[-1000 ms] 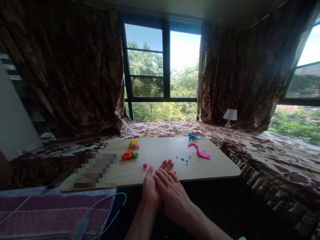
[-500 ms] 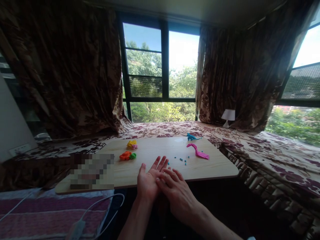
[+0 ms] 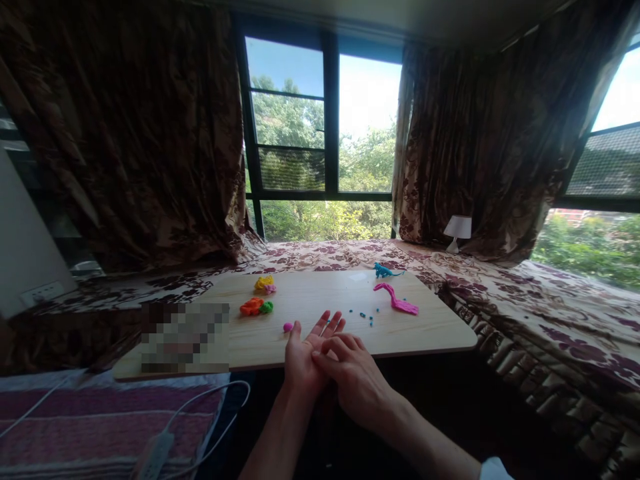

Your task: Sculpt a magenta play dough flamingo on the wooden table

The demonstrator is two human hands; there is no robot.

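Observation:
My left hand (image 3: 306, 360) is held palm up at the table's front edge, fingers stretched out. My right hand (image 3: 355, 373) lies across that palm, its fingers curled in and the fingertips at the palm; anything between them is hidden. Just left of my left thumb is a small pink clay ball (image 3: 287, 327) on the table. Several tiny teal clay bits (image 3: 363, 315) lie beyond my right hand. Farther right is a long pink clay piece (image 3: 397, 300), with a blue clay animal figure (image 3: 385, 270) behind it.
The light wooden table (image 3: 320, 287) also bears orange clay (image 3: 251, 307), green clay (image 3: 267, 307) and yellow clay (image 3: 263, 283). A blurred-out patch (image 3: 185, 338) covers its left end. A white cable (image 3: 207, 387) with a power strip (image 3: 155, 457) lies front left. A small lamp (image 3: 457, 230) stands behind.
My right hand's fingers, flatter before, have curled in over the left palm. Both hands have shifted slightly right, and the pink ball now shows beside my left thumb.

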